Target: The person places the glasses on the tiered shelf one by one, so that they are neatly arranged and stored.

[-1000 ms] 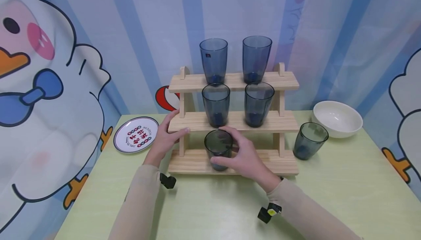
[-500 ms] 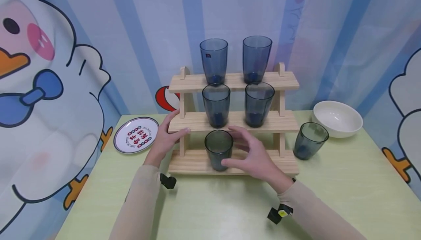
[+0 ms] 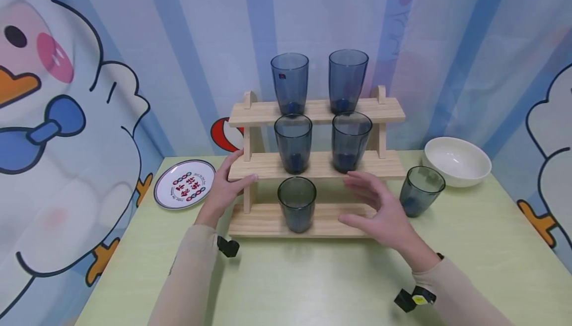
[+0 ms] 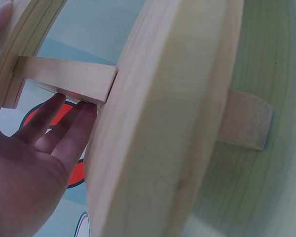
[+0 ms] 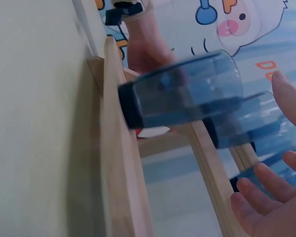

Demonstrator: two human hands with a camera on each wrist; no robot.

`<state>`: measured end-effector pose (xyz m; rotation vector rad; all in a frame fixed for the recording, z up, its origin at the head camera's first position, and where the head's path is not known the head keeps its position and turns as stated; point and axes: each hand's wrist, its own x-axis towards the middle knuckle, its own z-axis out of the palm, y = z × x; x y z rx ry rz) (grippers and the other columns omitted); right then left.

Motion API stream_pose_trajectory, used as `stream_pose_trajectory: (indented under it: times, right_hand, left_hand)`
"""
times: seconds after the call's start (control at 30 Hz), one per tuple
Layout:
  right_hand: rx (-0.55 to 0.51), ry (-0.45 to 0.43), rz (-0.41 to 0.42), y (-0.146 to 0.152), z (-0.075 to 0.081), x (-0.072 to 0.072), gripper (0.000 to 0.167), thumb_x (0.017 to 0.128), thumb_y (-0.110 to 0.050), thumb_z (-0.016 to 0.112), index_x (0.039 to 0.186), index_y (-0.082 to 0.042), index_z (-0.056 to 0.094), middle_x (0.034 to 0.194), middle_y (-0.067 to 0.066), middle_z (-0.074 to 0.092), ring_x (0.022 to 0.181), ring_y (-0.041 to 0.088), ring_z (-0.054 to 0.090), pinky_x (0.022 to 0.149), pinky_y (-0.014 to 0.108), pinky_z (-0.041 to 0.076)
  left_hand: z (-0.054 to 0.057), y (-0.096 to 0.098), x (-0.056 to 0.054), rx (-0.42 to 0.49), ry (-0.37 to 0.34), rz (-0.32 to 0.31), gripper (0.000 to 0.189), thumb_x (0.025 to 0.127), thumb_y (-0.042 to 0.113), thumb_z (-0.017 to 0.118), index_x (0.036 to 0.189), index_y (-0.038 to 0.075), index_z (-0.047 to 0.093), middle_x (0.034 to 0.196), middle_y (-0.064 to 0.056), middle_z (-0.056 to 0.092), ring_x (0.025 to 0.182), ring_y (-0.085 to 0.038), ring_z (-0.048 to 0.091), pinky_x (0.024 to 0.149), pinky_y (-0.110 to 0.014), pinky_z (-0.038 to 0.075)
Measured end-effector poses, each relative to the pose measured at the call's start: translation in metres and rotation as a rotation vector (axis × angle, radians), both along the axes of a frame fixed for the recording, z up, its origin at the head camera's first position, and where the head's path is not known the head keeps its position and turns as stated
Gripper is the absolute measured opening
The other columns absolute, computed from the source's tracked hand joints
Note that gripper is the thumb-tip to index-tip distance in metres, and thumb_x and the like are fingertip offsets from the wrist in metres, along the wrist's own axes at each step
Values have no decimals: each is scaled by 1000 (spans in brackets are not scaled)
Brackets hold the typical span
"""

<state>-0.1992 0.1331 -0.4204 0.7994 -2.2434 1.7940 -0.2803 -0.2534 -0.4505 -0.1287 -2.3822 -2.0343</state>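
A three-tier wooden rack (image 3: 263, 224) stands on the table, with blue-tinted glasses upright on it. My left hand (image 3: 222, 189) holds the left end of the middle shelf, thumb in front; in the left wrist view its fingers (image 4: 81, 128) reach an upright post. One glass (image 3: 297, 206) stands on the bottom shelf, left of centre. My right hand (image 3: 385, 212) hovers before the bottom shelf's right part, fingers spread, holding nothing. Close behind it a single glass (image 3: 420, 192) stands on the table. The middle shelf bears two glasses, as does the top shelf.
A white bowl (image 3: 458, 160) sits at the back right, behind the loose glass. To the rack's left lies a white plate (image 3: 184, 184) with red print. A cartoon-printed curtain (image 3: 196, 58) hangs behind the table.
My right hand has let go of the bottom-shelf glass and moved right, towards the glass on the table. That bottom-shelf glass stays in place, and my left hand keeps its hold.
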Motion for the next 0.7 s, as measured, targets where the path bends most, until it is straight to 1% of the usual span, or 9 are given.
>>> stream_pose_trajectory:
  times: [0.13,0.17,0.23,0.37,0.4,0.47,0.6,0.7]
  right_hand:
    - [14,44,-65,19,5,2,82,78,9,87,151,-7,52,141,21,62,130,13,61,105,24,51]
    - [17,47,-78,23,7,3,83,78,10,87,151,-8,52,141,18,62,130,13,61,104,23,51]
    - [32,50,-109,32,11,5,84,78,10,87,151,-11,53,140,18,63,129,13,61,104,21,51]
    - [80,56,-173,49,17,8,83,80,9,87,153,-9,51,140,10,63,129,9,60,103,17,49]
    - [95,61,-194,54,18,8,83,80,8,87,153,-9,51,140,10,63,128,7,60,103,16,49]
    - [112,72,-234,64,19,8,82,81,8,86,153,-8,51,140,6,63,128,4,59,102,14,48]
    - [130,88,-329,86,17,5,81,82,8,85,153,-12,52,139,-5,63,126,-1,58,99,10,47]
    - [150,72,-410,101,17,2,80,83,4,86,153,-15,52,138,-9,63,124,-4,57,98,7,46]
  left_hand:
    - [1,0,0,-7,-5,-2,79,95,26,80,161,42,38,161,-12,40,132,-36,54,104,-56,52]
    - [1,0,0,-9,-8,-3,80,95,26,80,161,42,38,161,-12,39,132,-36,54,105,-56,52]
    - [1,0,0,-10,-9,0,80,95,26,81,161,42,38,161,-11,40,132,-36,54,105,-57,51]
    - [0,0,1,-13,-15,12,79,95,26,81,160,43,39,161,-10,40,132,-35,53,105,-58,51]
    - [-1,0,1,-12,-16,13,78,95,26,81,160,42,39,161,-10,40,132,-35,53,106,-58,51]
    - [-1,0,1,-11,-18,14,78,96,26,80,160,42,39,161,-11,40,132,-36,53,106,-58,51]
    - [0,0,0,-12,-17,7,78,96,25,79,161,41,38,162,-11,39,133,-36,53,106,-59,50]
    - [0,0,-1,-12,-19,6,78,96,25,79,161,40,38,162,-11,39,133,-36,53,107,-59,50]
